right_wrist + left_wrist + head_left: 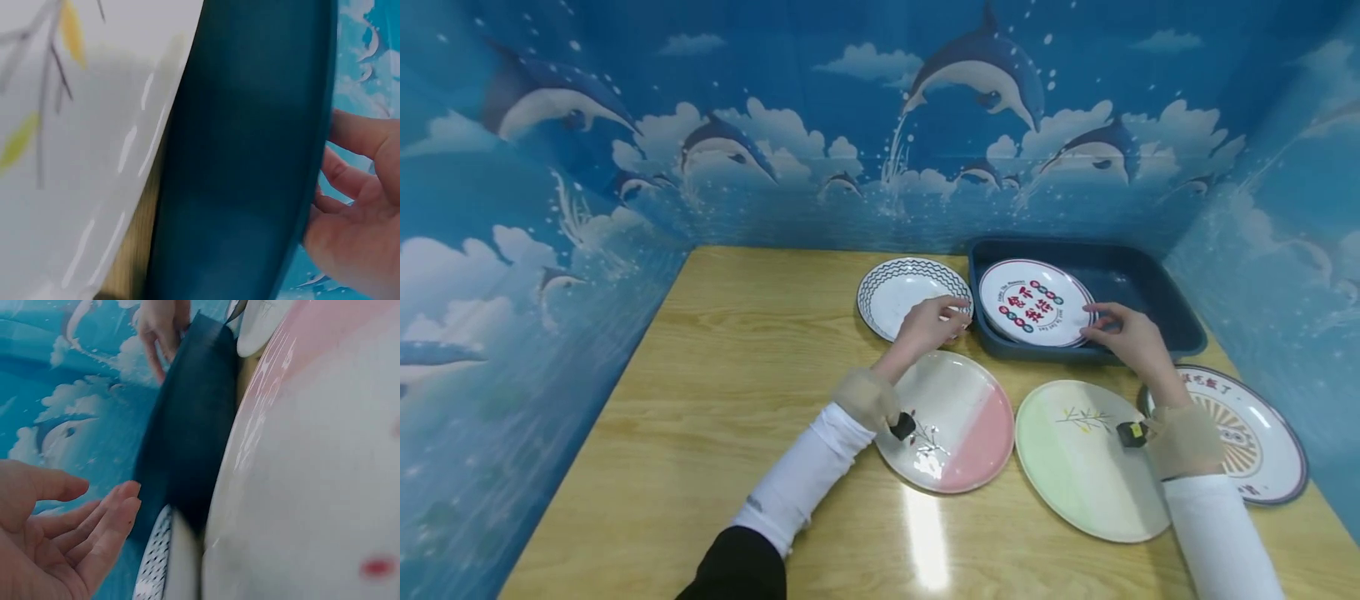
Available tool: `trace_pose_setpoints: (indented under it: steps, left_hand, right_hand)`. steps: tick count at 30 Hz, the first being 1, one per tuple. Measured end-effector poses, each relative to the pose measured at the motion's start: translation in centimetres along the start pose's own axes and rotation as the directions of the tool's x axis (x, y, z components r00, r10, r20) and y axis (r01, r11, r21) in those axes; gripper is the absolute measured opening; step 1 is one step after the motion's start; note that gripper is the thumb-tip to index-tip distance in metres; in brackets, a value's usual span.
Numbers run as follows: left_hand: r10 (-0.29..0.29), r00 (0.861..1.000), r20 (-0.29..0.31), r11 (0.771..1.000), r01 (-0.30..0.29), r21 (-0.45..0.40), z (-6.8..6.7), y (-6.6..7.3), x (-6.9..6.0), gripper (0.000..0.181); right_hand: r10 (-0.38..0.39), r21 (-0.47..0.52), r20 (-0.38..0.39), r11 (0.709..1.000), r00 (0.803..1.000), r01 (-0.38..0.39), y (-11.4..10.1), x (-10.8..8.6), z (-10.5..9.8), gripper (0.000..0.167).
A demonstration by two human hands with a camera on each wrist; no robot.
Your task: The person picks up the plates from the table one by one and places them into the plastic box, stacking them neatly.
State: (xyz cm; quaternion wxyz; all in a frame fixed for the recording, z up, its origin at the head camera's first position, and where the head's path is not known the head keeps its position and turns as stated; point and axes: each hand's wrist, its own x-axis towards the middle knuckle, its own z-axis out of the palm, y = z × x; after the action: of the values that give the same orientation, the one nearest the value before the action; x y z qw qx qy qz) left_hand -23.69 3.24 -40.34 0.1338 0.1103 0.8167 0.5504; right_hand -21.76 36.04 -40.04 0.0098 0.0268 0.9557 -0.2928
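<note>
A white plate with red and blue lettering (1036, 302) lies inside the left part of the dark blue basin (1150, 354), its front edge close to the basin's front rim. My right hand (1131, 335) pinches that plate's right edge; in the right wrist view the basin wall hides the fingertips of the right hand (359, 194). Over the right edge of a white plate with a wavy black border (898, 296) is my left hand (931, 323). In the left wrist view the left hand (69, 531) has loosely bent fingers and holds nothing.
A pink-and-white plate (977, 433) lies below my left hand. To its right is a green-and-cream plate (1090, 492), partly under my right wrist. A larger dark-rimmed plate (1273, 442) with a ray pattern lies at the far right. Dolphin-printed sheeting (820, 200) borders the wooden table (700, 400).
</note>
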Motion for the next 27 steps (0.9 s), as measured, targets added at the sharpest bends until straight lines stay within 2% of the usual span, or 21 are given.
trace_pose_setpoints:
  steps: [3,6,9,11,14,17,19,21,23,25,27]
  left_hand:
    - [0.04,0.999,-0.004,0.998,-0.04,0.051,-2.0,-0.3,-0.9,0.03]
    - [0.069,0.997,-0.022,0.993,-0.066,0.098,-4.4,-0.7,-2.1,0.029]
    - [0.043,0.997,-0.065,0.995,-0.037,0.097,-6.5,-1.5,-3.2,0.029]
    - [-0.002,0.994,-0.107,0.997,0.01,0.075,-7.7,-2.0,-3.7,0.031]
    - [-0.083,0.978,-0.192,0.994,0.095,0.055,-9.0,-3.1,-3.9,0.034]
    - [-0.173,0.954,-0.244,0.98,0.192,0.055,-9.7,-4.1,-4.1,0.041]
    - [-0.222,0.947,-0.234,0.972,0.235,0.031,-9.7,-5.0,-4.0,0.048]
    - [-0.253,0.947,-0.197,0.967,0.248,-0.05,-9.5,-5.9,-3.8,0.051]
    - [-0.268,0.952,-0.149,0.955,0.242,-0.172,-9.0,-6.8,-3.5,0.052]
    - [-0.27,0.957,-0.106,0.927,0.229,-0.296,-8.5,-7.7,-2.9,0.049]
    - [-0.269,0.96,-0.077,0.899,0.222,-0.377,-8.1,-8.2,-2.6,0.048]
  right_hand:
    - [-0.007,0.011,-0.02,1.0,1.0,0.007,-0.3,-0.9,0.2,0.039]
    - [-0.06,0.017,-0.012,0.998,0.998,0.06,-0.5,-1.7,0.4,0.034]
    - [-0.131,-0.007,0.022,0.991,0.991,0.132,-0.4,-2.2,0.6,0.034]
    - [-0.156,-0.033,0.046,0.987,0.987,0.158,-0.4,-2.4,0.7,0.034]
    - [-0.157,-0.043,0.072,0.986,0.985,0.161,-0.4,-2.5,0.7,0.035]
    - [-0.138,-0.032,0.087,0.989,0.987,0.141,-0.4,-2.6,0.6,0.037]
    - [-0.128,-0.024,0.096,0.991,0.987,0.131,-0.4,-2.6,0.5,0.038]
    - [-0.124,-0.012,0.101,0.992,0.987,0.126,-0.4,-2.6,0.5,0.039]
    - [-0.123,-0.003,0.101,0.992,0.987,0.124,-0.4,-2.5,0.6,0.039]
    - [-0.127,0.004,0.098,0.992,0.987,0.127,-0.4,-2.5,0.7,0.038]
    - [-0.131,0.003,0.091,0.991,0.987,0.132,-0.4,-2.4,0.9,0.037]
